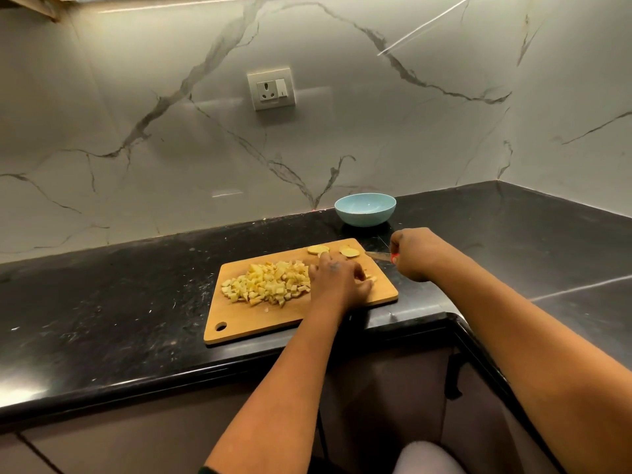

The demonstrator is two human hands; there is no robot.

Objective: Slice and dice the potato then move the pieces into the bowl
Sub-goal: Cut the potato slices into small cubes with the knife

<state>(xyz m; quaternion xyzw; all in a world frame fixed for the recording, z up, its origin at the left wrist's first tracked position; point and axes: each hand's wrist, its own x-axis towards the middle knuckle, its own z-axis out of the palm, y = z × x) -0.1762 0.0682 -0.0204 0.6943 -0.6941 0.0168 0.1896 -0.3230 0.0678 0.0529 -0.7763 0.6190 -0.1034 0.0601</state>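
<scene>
A wooden cutting board [260, 319] lies on the black counter with a heap of diced potato [266, 282] on its left half. Two round potato slices [349, 251] sit at the board's far right corner. My left hand [337, 278] rests on the board's right part, its fingers curled over a few small potato pieces. My right hand [413, 254] grips a knife [378, 256] with a red handle just off the board's right edge, the blade pointing left toward the slices. A light blue bowl [365, 209] stands empty behind the board.
The black counter [119, 302] turns a corner at the right and its front edge runs just below the board. A marble wall with a power socket [272, 88] rises behind the bowl.
</scene>
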